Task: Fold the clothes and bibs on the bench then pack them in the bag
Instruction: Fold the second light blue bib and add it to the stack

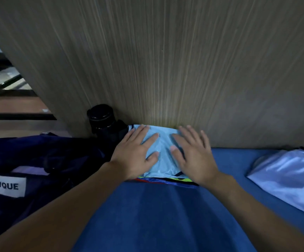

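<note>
Both hands are lying flat, fingers straight and spread, palms down on a light blue folded mesh cloth (pixel 163 153). The left hand (pixel 134 151) is pressing its left half and the right hand (pixel 193 153) its right half, the thumbs nearly meeting in the middle. This cloth is sitting on top of a stack of folded clothes (pixel 165 180), whose yellow, dark and blue edges are showing at the near side. The stack is resting on the blue padded counter (pixel 156 215), at its far edge against the wood-grain wall panel (pixel 165 60). A navy blue fabric bag (pixel 38 151) with a white label (pixel 5 185) reading "LVQUE" is sitting just left of the stack. A black round-lidded container (pixel 100 117) is standing behind the bag. A pale blue shiny garment (pixel 289 177) is lying well apart on the right of the counter.
</note>
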Motion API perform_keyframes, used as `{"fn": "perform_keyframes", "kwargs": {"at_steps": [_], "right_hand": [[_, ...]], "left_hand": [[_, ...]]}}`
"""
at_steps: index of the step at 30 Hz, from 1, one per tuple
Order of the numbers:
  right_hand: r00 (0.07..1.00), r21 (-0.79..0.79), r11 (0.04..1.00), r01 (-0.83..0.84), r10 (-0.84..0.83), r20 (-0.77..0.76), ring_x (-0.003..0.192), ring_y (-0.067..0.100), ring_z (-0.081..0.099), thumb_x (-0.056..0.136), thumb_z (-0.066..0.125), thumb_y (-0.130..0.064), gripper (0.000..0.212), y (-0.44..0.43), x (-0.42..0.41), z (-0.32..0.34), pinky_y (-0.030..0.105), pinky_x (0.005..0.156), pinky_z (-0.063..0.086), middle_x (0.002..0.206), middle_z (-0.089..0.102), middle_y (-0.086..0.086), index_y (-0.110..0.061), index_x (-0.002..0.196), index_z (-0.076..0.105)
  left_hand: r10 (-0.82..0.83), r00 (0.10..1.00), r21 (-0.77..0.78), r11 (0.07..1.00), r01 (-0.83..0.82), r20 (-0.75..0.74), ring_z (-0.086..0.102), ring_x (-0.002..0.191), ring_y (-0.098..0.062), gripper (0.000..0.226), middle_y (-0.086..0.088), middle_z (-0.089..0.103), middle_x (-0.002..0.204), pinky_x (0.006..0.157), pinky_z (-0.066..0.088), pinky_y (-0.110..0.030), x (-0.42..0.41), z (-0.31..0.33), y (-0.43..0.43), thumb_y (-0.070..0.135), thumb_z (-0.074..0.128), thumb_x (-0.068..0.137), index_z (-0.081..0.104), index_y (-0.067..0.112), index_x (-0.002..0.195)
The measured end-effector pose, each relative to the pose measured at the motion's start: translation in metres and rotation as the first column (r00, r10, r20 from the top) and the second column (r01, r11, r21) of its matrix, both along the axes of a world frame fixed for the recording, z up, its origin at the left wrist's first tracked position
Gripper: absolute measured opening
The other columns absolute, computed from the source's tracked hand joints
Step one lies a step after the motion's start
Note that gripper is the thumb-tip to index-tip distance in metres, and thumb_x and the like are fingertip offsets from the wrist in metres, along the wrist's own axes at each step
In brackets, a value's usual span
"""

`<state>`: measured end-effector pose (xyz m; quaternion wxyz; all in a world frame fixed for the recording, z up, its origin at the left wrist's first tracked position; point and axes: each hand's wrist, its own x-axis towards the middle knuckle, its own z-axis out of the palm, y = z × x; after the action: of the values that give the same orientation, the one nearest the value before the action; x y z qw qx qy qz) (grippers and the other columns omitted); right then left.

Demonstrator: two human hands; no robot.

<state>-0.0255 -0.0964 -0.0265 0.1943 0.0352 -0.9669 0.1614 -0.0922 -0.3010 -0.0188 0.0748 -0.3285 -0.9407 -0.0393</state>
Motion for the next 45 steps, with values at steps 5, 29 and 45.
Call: {"fn": "perform_keyframes", "kwargs": {"at_steps": [5, 29, 45], "right_hand": [[0.936, 0.044, 0.995, -0.088, 0.067, 0.344, 0.148, 0.006, -0.018, 0.083, -0.01, -0.076, 0.079, 0.004, -0.003, -0.027, 0.043, 0.121, -0.011, 0.164, -0.012, -0.011, -0.041, 0.154, -0.005], [0.972, -0.122, 0.992, 0.023, 0.007, 0.235, 0.135, 0.012, 0.029, 0.088, 0.007, -0.063, 0.072, 0.037, 0.031, -0.015, 0.041, 0.113, 0.019, 0.144, 0.04, -0.008, -0.028, 0.144, 0.037], [0.728, 0.344, 0.776, 0.528, -0.623, 0.286, 0.091, 0.033, 0.059, 0.073, 0.077, -0.033, 0.033, 0.267, 0.225, -0.052, 0.044, 0.075, 0.043, 0.095, 0.062, 0.004, -0.023, 0.103, 0.07]], "left_hand": [[0.006, 0.999, 0.05, 0.999, -0.008, 0.044, 0.0, 0.154, -0.016, 0.078, -0.004, 0.009, 0.167, 0.125, 0.003, -0.036, -0.005, -0.014, -0.006, 0.064, 0.013, 0.087, 0.023, 0.03, 0.157], [0.02, 0.963, -0.189, 0.979, -0.073, -0.269, 0.053, 0.109, -0.032, 0.065, -0.011, 0.059, 0.12, 0.096, 0.034, -0.045, 0.006, 0.044, 0.04, 0.052, 0.023, 0.083, 0.071, 0.017, 0.11], [-0.163, 0.948, 0.006, 0.986, 0.167, 0.273, 0.055, 0.118, -0.029, 0.045, -0.006, 0.059, 0.124, 0.097, 0.044, -0.041, 0.112, -0.041, 0.291, 0.038, 0.062, 0.092, 0.056, 0.017, 0.132]]}}
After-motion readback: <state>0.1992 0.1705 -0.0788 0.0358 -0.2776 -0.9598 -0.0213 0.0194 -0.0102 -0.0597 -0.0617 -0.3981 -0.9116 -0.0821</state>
